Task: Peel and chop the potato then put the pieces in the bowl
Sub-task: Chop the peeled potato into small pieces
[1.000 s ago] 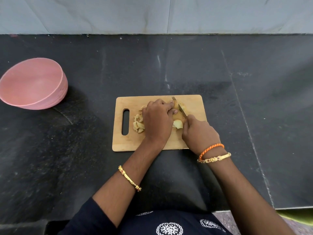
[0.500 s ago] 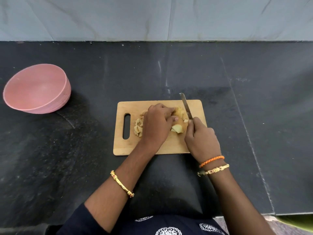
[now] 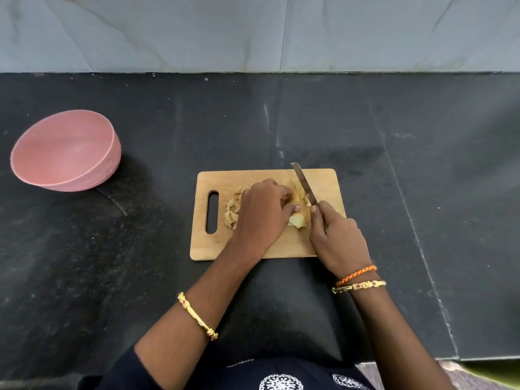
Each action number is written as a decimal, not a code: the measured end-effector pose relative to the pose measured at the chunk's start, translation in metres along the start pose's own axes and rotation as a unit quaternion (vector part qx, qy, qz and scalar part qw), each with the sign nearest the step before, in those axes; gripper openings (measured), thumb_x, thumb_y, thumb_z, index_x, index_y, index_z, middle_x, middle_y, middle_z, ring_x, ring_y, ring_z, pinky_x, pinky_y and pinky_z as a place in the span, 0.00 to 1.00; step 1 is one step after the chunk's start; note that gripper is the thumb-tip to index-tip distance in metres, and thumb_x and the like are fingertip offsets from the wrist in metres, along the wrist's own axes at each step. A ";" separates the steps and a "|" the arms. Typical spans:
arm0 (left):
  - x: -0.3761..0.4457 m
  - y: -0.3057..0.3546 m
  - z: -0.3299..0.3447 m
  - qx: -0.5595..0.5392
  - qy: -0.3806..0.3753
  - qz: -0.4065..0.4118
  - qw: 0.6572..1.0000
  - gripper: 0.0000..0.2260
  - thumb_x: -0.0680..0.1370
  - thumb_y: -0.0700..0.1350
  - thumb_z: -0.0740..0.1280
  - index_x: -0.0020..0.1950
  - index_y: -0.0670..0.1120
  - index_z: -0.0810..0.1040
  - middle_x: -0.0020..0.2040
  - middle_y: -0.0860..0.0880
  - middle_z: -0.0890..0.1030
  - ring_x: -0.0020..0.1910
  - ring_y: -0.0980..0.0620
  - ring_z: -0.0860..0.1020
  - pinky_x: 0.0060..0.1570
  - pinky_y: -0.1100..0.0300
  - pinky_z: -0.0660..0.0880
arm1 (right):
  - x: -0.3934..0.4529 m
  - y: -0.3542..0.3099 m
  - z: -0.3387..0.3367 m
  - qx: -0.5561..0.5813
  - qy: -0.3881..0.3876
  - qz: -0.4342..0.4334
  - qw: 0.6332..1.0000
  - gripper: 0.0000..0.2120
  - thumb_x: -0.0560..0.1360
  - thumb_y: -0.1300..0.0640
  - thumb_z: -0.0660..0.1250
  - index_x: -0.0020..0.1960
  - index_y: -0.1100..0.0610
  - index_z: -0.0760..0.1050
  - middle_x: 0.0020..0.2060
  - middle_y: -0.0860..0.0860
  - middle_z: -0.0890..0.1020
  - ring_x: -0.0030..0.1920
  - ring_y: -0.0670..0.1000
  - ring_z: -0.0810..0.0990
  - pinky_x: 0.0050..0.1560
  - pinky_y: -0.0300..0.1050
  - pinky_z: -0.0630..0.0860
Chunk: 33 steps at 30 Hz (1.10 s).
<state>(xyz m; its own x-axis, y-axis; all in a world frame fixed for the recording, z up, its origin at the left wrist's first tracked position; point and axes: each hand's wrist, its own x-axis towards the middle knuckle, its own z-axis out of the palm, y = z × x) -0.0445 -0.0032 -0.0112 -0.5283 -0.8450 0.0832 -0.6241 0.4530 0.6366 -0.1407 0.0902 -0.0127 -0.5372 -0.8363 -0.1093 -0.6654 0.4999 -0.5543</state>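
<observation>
Potato (image 3: 298, 199): on cutting board (image 3: 253, 249) — pinned by curled left hand (image 3: 263, 213) to steady it.
Knife (image 3: 304, 184): right hand (image 3: 337, 237) grips handle — forefinger guides blade.
Bowl (image 3: 66, 149): apart, awaiting pieces.

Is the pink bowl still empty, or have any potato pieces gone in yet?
Empty: the pink bowl shows only bare interior; the potato pieces lie on the cutting board.

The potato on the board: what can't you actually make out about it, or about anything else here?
- Head view: how much potato remains uncut; the left hand covers most of it.
- Head view: the cut pieces are partly under that hand, too small to count.
- Head view: the knife handle is hidden inside the right hand.
- Head view: the cutting board near edge is crossed by both wrists.
- Head view: the pink bowl shows no pieces inside.
</observation>
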 end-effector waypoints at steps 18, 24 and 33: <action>-0.001 0.004 -0.001 -0.054 0.015 -0.019 0.998 0.09 0.71 0.46 0.73 0.47 0.43 0.84 0.40 0.46 0.82 0.39 0.50 0.78 0.45 0.53 0.76 | -0.015 -0.009 -0.003 -0.042 -0.035 0.009 0.998 0.11 0.81 0.50 0.51 0.46 0.54 0.67 0.31 0.54 0.75 0.34 0.57 0.76 0.34 0.48 0.73; 0.000 0.002 -0.002 -0.058 0.006 -0.003 0.998 0.08 0.71 0.45 0.73 0.47 0.43 0.84 0.40 0.46 0.82 0.39 0.50 0.78 0.44 0.54 0.76 | -0.012 -0.010 0.003 -0.096 -0.038 0.022 0.994 0.10 0.81 0.49 0.50 0.48 0.54 0.65 0.33 0.54 0.74 0.35 0.58 0.75 0.35 0.46 0.71; 0.003 -0.004 0.000 -0.049 -0.009 0.022 0.999 0.07 0.72 0.42 0.72 0.48 0.40 0.84 0.40 0.44 0.81 0.39 0.49 0.77 0.43 0.51 0.76 | 0.001 -0.019 0.003 -0.104 -0.089 0.039 0.990 0.13 0.81 0.51 0.50 0.52 0.57 0.69 0.40 0.58 0.77 0.42 0.61 0.79 0.41 0.50 0.76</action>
<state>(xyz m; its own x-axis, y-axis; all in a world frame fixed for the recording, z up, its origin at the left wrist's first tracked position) -0.0434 -0.0071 -0.0129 -0.5648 -0.8191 0.1004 -0.5413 0.4596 0.7041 -0.1269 0.0785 -0.0048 -0.5039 -0.8106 -0.2984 -0.7281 0.5845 -0.3582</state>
